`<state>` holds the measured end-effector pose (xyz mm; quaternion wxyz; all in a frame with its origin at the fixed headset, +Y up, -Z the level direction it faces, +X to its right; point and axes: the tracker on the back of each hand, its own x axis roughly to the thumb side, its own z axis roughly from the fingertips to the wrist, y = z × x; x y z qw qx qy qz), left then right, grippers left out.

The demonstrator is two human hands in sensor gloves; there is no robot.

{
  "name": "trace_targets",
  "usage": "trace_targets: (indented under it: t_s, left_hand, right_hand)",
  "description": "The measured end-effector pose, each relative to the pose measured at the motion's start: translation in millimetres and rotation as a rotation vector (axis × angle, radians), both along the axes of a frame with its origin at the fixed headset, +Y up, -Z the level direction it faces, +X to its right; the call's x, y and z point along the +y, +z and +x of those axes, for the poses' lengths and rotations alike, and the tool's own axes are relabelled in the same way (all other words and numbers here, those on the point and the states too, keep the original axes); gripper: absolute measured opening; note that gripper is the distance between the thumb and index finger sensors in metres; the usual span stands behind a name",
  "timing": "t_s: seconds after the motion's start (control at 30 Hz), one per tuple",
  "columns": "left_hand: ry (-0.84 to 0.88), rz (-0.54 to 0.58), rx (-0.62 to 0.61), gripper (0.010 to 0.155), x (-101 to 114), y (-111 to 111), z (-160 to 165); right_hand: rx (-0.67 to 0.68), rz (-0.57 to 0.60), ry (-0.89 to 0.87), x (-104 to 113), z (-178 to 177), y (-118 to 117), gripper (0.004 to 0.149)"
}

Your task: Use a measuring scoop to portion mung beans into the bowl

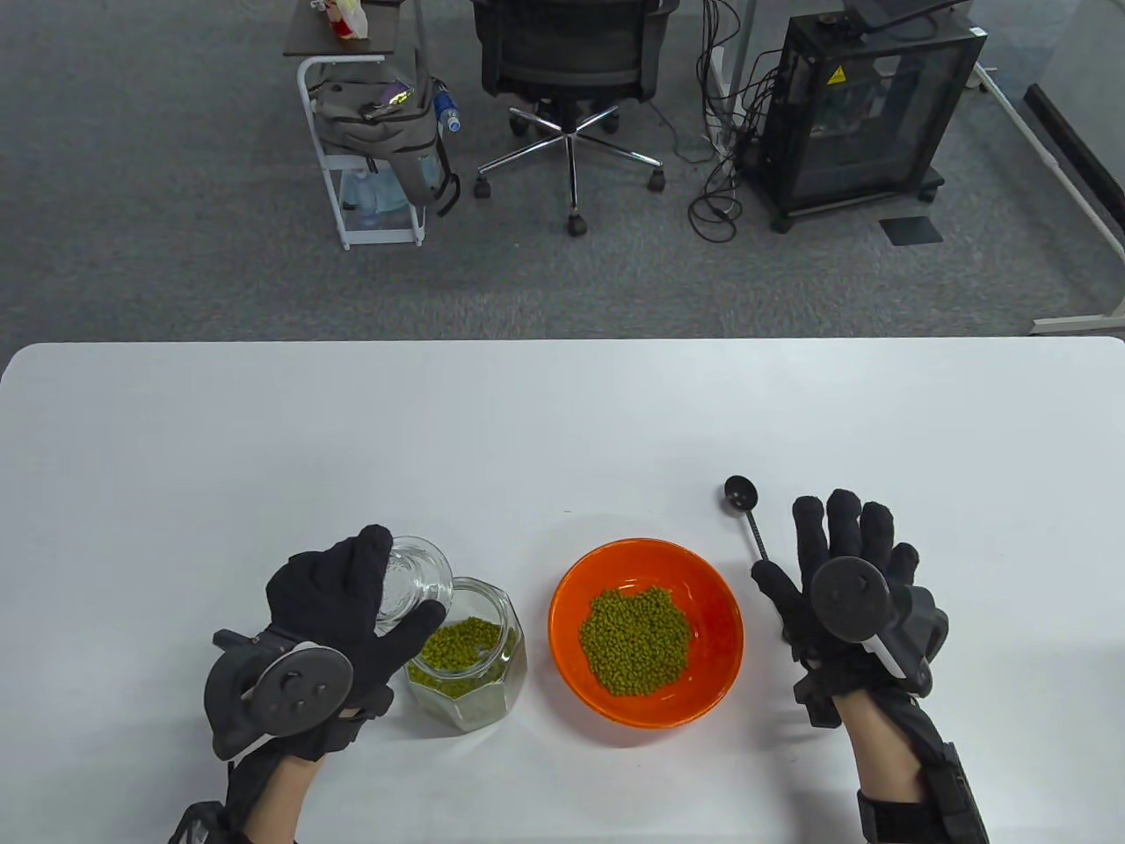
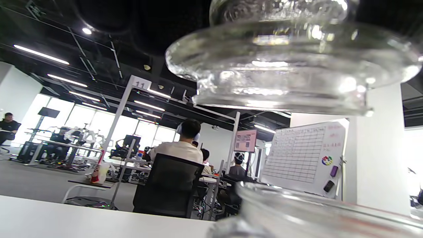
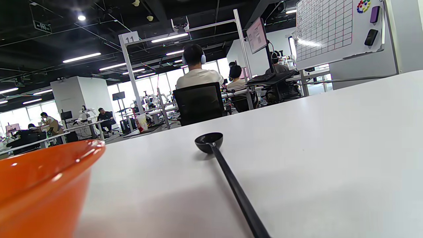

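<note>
My left hand (image 1: 347, 607) grips the glass lid (image 1: 409, 585) just over the jar (image 1: 470, 655) at lower left, ready to close it. Beans sit in the orange bowl (image 1: 646, 629), so my right hand (image 1: 848, 585) lies spread by the scoop (image 1: 747, 514) on the table

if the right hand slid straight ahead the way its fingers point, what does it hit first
Probably nothing: ahead of the right hand lies bare table. The measuring scoop sits just left of that line.

Jar (image 1: 470, 655) left of bowl (image 1: 646, 563); scoop (image 1: 747, 510) right of it
</note>
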<state>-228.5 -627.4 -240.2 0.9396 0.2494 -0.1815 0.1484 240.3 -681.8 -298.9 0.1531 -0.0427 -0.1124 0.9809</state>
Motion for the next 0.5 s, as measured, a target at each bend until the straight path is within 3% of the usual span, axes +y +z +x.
trace_targets:
  t_s: [0.5]
  left_hand:
    - [-0.104, -0.054, -0.049, 0.092, -12, -4, 31]
  right_hand:
    - [0.005, -0.014, -0.003, -1, 1, -1, 0.085]
